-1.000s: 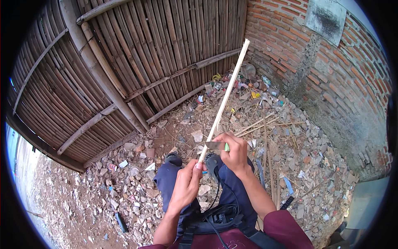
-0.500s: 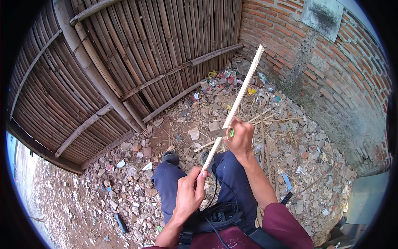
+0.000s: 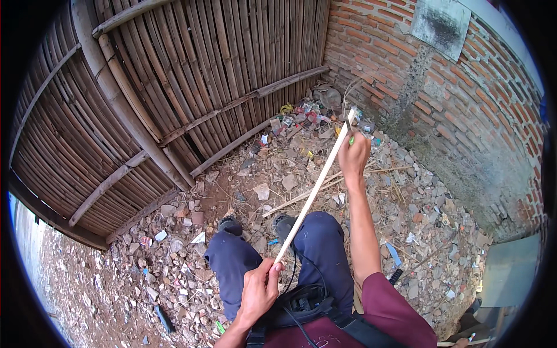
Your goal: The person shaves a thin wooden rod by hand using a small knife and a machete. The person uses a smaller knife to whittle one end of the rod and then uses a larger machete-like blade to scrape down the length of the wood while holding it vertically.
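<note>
A long pale bamboo strip (image 3: 316,185) slants away from me, up and to the right, over my knees. My left hand (image 3: 259,290) is closed on its near end, low in front of my lap. With the arm stretched out, my right hand (image 3: 354,153) grips a knife (image 3: 350,118); a bit of green handle shows at the fist. The blade lies across the strip close to its far end. A thin curled shaving (image 3: 348,90) stands up there. My fingers hide most of the knife's handle.
Stones and litter cover the ground (image 3: 174,264). A bamboo fence (image 3: 232,52) rises at the left and ahead, a brick wall (image 3: 464,122) at the right. Other pale strips (image 3: 307,194) lie past my feet. A grey panel (image 3: 510,269) leans at the right, near another person's hand (image 3: 461,343).
My right hand has slid the knife away from me along the strip, from its middle to near the far end. A curled shaving now rises at that end. My left hand keeps its hold.
</note>
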### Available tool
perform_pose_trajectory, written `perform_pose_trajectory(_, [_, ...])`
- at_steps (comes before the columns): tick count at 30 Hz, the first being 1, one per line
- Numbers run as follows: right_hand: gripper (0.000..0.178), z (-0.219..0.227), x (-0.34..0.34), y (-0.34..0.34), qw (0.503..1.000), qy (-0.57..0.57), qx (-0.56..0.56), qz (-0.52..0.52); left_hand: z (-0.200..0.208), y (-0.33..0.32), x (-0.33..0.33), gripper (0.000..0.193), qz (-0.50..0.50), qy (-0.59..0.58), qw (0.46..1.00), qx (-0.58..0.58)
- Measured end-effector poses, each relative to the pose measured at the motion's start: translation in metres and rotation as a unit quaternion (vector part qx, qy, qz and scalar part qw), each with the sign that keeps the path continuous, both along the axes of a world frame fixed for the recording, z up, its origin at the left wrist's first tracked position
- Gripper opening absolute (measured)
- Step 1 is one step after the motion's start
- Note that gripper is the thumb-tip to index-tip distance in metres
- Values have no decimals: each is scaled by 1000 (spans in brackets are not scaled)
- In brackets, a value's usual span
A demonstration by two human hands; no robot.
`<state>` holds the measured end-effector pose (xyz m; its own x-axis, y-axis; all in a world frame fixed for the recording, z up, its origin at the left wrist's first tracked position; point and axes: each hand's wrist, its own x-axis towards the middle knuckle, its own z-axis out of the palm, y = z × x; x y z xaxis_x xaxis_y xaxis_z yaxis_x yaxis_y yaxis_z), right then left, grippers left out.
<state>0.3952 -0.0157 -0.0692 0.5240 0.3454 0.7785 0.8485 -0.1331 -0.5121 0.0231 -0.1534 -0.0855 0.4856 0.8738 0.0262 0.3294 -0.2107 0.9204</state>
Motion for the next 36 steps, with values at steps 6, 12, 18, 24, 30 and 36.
perform_pose_trajectory(6, [21, 2, 68, -2, 928, 324, 56, 177, 4, 5, -23, 17, 18, 5, 1000, -10])
perform_pose_trajectory(12, [24, -33, -31, -42, 968, 116, -47, 216, -5, 37, -6, 16, 50, -33, 998, 22])
perform_pose_trajectory(18, [9, -38, -120, -61, 969, 69, -117, 204, 8, 47, 22, 15, 47, -42, 998, 30])
perform_pose_trajectory(24, [2, -39, -137, -64, 968, -15, -130, 214, 11, 51, 37, 16, 40, -29, 996, 76])
perform_pose_trajectory(30, [4, -37, -129, -64, 965, -27, -132, 224, 17, 44, 46, 11, 63, -19, 989, 131])
perform_pose_trajectory(36, [8, -34, -119, -55, 977, -48, -92, 186, 18, 35, 49, 11, 67, -5, 986, 154])
